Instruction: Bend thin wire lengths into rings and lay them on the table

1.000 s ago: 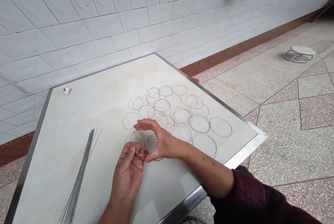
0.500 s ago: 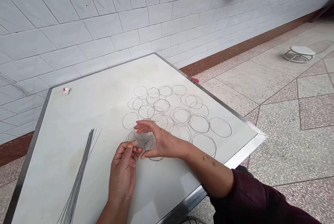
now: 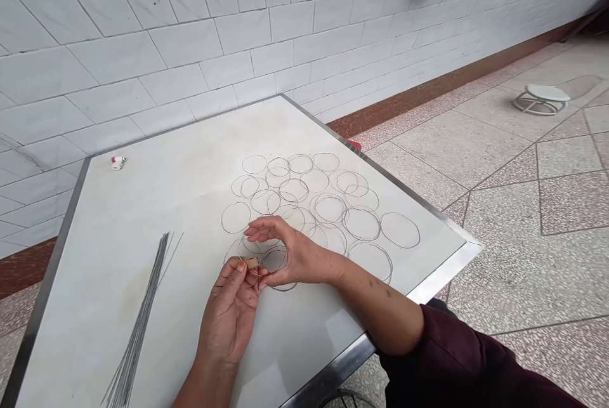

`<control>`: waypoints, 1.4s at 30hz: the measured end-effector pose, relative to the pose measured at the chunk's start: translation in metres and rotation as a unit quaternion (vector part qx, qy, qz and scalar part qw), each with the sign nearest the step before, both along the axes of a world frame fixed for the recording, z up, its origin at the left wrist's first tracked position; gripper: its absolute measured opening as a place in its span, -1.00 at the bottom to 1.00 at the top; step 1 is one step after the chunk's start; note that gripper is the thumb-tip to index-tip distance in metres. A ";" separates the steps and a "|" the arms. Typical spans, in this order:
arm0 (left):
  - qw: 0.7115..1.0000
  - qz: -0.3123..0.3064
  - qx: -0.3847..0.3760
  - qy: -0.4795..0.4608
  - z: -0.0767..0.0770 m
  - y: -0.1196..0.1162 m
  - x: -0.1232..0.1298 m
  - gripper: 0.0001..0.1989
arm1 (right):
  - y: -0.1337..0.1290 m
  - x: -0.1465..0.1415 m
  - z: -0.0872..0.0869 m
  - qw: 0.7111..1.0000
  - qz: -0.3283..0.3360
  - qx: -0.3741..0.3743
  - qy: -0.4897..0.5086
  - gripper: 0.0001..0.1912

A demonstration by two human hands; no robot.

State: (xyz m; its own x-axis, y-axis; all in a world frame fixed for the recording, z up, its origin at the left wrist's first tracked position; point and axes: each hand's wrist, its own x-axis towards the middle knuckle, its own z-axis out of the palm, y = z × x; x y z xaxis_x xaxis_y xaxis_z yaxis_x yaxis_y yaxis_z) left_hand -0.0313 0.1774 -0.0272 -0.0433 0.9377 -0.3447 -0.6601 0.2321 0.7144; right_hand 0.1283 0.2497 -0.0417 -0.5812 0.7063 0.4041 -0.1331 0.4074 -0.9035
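My left hand point(image 3: 228, 313) is closed in a pinch on a small tan strip point(image 3: 252, 263) and a thin wire ring point(image 3: 243, 244). My right hand point(image 3: 297, 256) curls in a C shape around that ring, its thumb tip close to my left fingertips. Its fingers partly hide where they meet the wire. Many wire rings point(image 3: 361, 223) lie flat and overlapping on the white table point(image 3: 190, 205) beyond and beside my hands. To the left of my left hand lies a bundle of straight wires point(image 3: 143, 306), with a couple of strands apart from it.
A small white and red object point(image 3: 118, 163) lies near the table's far left corner. The table's metal edge point(image 3: 328, 370) runs under my right forearm. Behind stands a tiled wall point(image 3: 185, 40). On the floor to the right is a round white stool point(image 3: 547, 93).
My left hand has moved slightly to the right with the tan strip, closer to my right thumb. My right hand keeps its curved shape. The view has shifted a little.
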 end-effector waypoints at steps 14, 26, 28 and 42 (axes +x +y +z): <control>0.998 0.045 0.041 -0.003 -0.005 0.001 0.005 -0.88 | 0.000 -0.007 -0.005 0.977 0.018 -0.210 0.043 -0.18; 0.994 0.106 0.033 0.023 -0.007 -0.001 0.008 -0.91 | -0.024 -0.031 -0.006 0.964 -0.039 -0.242 0.100 -0.73; 0.994 0.106 0.030 0.024 -0.007 -0.001 0.008 -0.90 | -0.025 -0.032 -0.006 0.974 -0.069 -0.199 0.084 -0.79; 0.990 0.129 0.043 0.030 -0.009 -0.003 0.011 -0.89 | -0.026 -0.035 -0.002 0.944 -0.052 -0.284 0.160 -0.79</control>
State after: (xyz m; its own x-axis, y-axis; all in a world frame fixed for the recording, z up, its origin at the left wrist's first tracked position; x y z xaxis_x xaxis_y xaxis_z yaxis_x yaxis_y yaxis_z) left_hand -0.0202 0.1741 -0.0360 -0.3043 0.9184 -0.2530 -0.6448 -0.0030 0.7644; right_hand 0.0934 0.2233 -0.0440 -0.4096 0.9081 0.0871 -0.4226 -0.1042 -0.9003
